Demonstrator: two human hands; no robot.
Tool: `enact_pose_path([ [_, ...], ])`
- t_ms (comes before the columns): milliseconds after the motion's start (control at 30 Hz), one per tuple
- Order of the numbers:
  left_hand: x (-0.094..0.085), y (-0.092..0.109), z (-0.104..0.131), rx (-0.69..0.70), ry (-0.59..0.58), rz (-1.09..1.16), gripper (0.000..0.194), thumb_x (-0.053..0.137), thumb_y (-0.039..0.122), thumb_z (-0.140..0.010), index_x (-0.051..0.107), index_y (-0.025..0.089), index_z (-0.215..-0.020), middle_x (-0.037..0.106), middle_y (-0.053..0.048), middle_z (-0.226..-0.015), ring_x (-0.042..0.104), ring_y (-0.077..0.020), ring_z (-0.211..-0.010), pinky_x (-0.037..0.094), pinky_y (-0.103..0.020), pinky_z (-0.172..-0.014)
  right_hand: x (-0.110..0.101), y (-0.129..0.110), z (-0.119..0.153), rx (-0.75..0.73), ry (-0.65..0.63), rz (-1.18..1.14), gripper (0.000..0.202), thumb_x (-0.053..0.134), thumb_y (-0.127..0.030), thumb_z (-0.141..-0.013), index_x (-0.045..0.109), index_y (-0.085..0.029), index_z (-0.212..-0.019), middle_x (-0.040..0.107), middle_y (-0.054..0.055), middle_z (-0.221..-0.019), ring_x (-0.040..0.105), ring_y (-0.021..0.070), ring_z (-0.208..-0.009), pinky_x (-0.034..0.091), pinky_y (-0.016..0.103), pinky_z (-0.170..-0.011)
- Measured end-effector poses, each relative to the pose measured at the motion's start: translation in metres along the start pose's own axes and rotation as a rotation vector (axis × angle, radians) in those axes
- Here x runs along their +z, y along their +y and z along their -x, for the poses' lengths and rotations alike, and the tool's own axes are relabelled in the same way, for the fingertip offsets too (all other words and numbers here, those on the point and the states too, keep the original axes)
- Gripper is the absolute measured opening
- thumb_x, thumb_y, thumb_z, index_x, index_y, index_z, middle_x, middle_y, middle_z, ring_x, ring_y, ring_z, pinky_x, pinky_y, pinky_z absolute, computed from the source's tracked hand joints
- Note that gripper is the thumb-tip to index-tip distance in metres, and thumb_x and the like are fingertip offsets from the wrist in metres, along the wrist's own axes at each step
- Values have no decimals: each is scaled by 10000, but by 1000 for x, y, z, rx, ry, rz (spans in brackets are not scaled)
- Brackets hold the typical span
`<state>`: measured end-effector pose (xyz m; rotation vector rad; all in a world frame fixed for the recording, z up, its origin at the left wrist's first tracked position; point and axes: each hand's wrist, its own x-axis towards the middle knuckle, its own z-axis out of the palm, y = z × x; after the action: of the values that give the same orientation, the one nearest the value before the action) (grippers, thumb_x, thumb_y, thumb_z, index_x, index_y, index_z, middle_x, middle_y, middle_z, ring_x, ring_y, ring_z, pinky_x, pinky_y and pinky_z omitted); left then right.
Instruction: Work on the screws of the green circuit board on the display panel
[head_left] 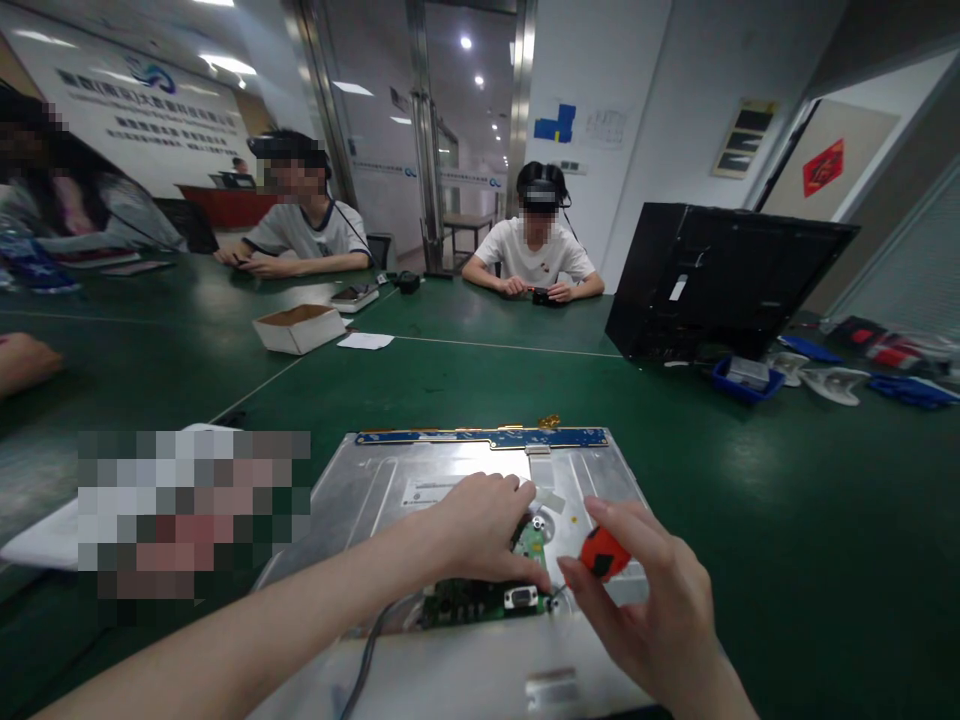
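A flat metal-backed display panel lies on the table in front of me. On its back sits a green circuit board, partly covered by my left hand. That hand rests across the board with thumb and fingers spread, the thumb reaching close to a video port. My right hand pinches the red-and-black handle of a screwdriver. Its thin shaft slants down to the board's corner beside the port, near my left thumb. Whether the tip sits in a screw is too small to tell.
A grey cable runs off the panel's near side. A blue strip board lines its far edge. Beyond stand a white box, a black monitor and a blue tray. Several people sit around the green table.
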<state>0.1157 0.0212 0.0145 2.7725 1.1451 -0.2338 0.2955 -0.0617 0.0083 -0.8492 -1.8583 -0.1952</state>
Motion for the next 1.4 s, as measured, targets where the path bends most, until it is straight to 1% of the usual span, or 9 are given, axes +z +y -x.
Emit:
enact_pose_path([
  [133, 2, -1, 1, 11, 50, 15, 673, 783, 702, -788, 678, 144, -1149, 750, -149, -1040, 706, -348, -909, 538, -420, -783, -1, -2, -2, 8, -19, -29, 310, 546, -257, -1041, 507, -214, -1345, 688, 5, -804, 678, 161, -599, 529, 247, -485],
  [267, 2, -1, 2, 15, 35, 40, 666, 805, 651, -795, 679, 131, -1192, 752, -161, -1086, 709, -357, -938, 541, -431, -793, -5, -7, -2, 19, -61, -43, 428, 491, -178, -994, 481, -189, -1422, 758, 90, -1041, 756, 197, -787, 613, 294, -639],
  [367, 1, -1, 2, 14, 25, 45, 674, 795, 669, -799, 676, 139, -1198, 754, -152, -1081, 710, -349, -939, 536, -424, -806, -7, -9, 0, 39, -87, -30, 475, 475, -166, -976, 470, -186, -1450, 760, 106, -1126, 765, 203, -835, 628, 315, -711],
  [700, 1, 0, 1, 12, 29, 11, 549, 783, 552, -809, 673, 140, -1153, 753, -153, -1036, 717, -360, -928, 549, -433, -805, 1, -4, -2, 5, -4, -24, 323, 539, -174, -1010, 504, -216, -1328, 708, 14, -824, 704, 170, -630, 538, 255, -488],
  [833, 1, -1, 1, 13, 22, 24, 588, 802, 578, -797, 679, 136, -1165, 753, -158, -1068, 717, -360, -925, 552, -442, -812, 1, -5, -4, 16, -33, -57, 352, 539, -176, -1013, 485, -215, -1359, 728, 22, -857, 699, 164, -626, 544, 244, -482],
  [1033, -1, 0, 2, 6, 18, 46, 670, 791, 666, -797, 677, 133, -1187, 753, -158, -1060, 713, -359, -918, 541, -433, -795, -4, -8, -5, 50, -97, -115, 504, 485, -128, -959, 439, -188, -1456, 763, 74, -1052, 701, 167, -667, 614, 283, -602],
  [1200, 4, -1, 1, 21, 61, 42, 646, 774, 653, -799, 663, 152, -1192, 751, -150, -1049, 712, -347, -909, 539, -417, -778, -4, -7, -4, 62, -63, -93, 481, 498, -123, -957, 462, -209, -1429, 726, 9, -855, 620, 147, -552, 543, 252, -491],
  [1300, 6, -2, 1, 30, 74, 19, 544, 763, 587, -815, 670, 163, -1142, 752, -146, -1050, 716, -333, -914, 541, -402, -785, -1, -6, -5, 22, -22, -39, 399, 531, -149, -993, 490, -219, -1384, 697, -14, -798, 586, 132, -512, 501, 239, -454],
  [1400, 5, -1, 0, 19, 56, 1, 545, 784, 584, -796, 674, 154, -1111, 753, -147, -1016, 719, -342, -905, 545, -408, -775, 0, -4, -5, -32, 28, 15, 301, 583, -200, -1020, 540, -216, -1318, 658, -30, -728, 586, 132, -495, 472, 238, -435],
])
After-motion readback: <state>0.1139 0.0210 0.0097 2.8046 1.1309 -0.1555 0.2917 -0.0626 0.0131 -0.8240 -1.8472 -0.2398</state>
